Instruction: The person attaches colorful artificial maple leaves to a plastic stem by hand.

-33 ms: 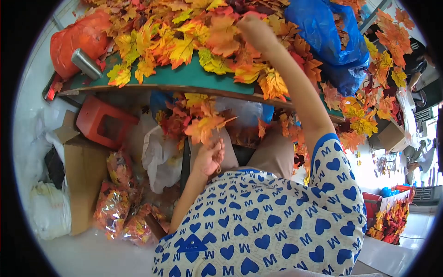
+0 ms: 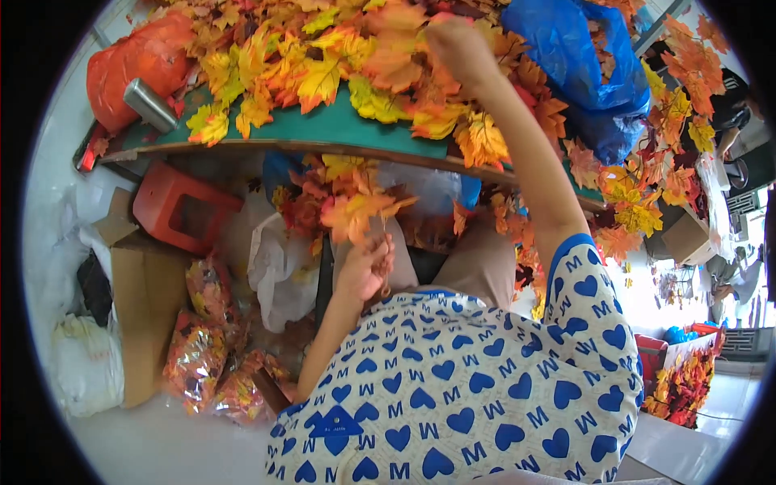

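nearest me, the left hand (image 2: 364, 271) is barely changed: bent in over the lap (image 2: 477, 263), grip seemingly pinching an orange leaf (image 2: 353, 215) by its stem. farther out, the right hand (image 2: 462, 52) has slid slightly rightward at the leaf pile (image 2: 319, 77) on the counter (image 2: 327, 125), arm extended; blurred, so i can't tell its grip. both hands remain busy with leaves.

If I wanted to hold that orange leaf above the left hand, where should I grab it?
Probably by its stem: the orange leaf spreads broad and lobed above, and could crumple, while the thin stem runs down. Come from below with a light pinch, as the left hand seems to do.
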Tool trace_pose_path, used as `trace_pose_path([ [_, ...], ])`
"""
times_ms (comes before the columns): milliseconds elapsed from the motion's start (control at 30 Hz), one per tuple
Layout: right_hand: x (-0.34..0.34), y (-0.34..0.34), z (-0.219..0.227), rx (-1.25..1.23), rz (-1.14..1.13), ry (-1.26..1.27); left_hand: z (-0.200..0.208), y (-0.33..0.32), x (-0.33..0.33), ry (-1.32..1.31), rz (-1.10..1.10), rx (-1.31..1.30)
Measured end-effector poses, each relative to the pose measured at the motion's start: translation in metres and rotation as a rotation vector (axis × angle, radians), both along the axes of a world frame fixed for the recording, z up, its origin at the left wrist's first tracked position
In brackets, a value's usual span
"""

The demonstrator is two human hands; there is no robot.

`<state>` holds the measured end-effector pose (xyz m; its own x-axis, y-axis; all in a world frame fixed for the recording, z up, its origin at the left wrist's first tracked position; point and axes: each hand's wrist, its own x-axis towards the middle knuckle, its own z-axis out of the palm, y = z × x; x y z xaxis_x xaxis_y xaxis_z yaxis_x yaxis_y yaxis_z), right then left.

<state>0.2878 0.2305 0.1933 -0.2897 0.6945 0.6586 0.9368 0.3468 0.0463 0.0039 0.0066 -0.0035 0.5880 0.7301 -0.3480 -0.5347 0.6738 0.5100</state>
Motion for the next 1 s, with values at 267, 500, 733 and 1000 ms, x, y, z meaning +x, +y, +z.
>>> trace_pose_path([
  [267, -0.078, -0.175, -0.053, -0.641, 0.387, 1.408, 0.048, 0.001, 0.009, -0.113, 0.221, 0.064],
  [500, -0.125, -0.227, -0.132, -0.820, 0.241, 2.038, 0.062, -0.009, 0.017, 0.015, 0.398, 0.203],
  [733, -0.132, -0.235, -0.136, -0.994, 0.320, 2.070, 0.056, -0.014, 0.016, 0.090, 0.362, 0.298],
  [1000, -0.132, -0.236, -0.138, -1.001, 0.272, 2.106, 0.053, -0.010, 0.017, 0.082, 0.378, 0.243],
])
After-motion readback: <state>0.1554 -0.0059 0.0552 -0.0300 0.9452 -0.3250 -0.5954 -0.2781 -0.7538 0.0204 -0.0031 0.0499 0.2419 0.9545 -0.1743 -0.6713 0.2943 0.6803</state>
